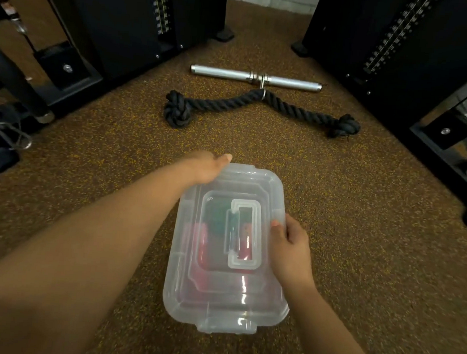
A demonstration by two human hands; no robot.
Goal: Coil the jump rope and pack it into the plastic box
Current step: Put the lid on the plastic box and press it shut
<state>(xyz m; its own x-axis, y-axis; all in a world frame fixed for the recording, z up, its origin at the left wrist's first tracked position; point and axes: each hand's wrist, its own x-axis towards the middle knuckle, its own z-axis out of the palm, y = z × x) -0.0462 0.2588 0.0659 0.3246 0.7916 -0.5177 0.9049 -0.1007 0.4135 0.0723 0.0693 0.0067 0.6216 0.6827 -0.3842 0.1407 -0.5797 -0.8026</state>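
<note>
The plastic box point(228, 248) sits lidded on the floor point(360, 241), at center. My right hand point(291, 248) grips its 3 o'clock edge; my left hand point(209, 167) grips its 11 o'clock corner. Red and green shapes show blurred inside. At 12 o'clock lie a black rope point(259, 106) and metal bar point(257, 78).

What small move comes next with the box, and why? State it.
Probably press the lid down until it seats. It already covers the box, red and green shapes show blurred through it, and the left hand and right hand grip opposite edges. Whether it has latched is unclear.
</note>
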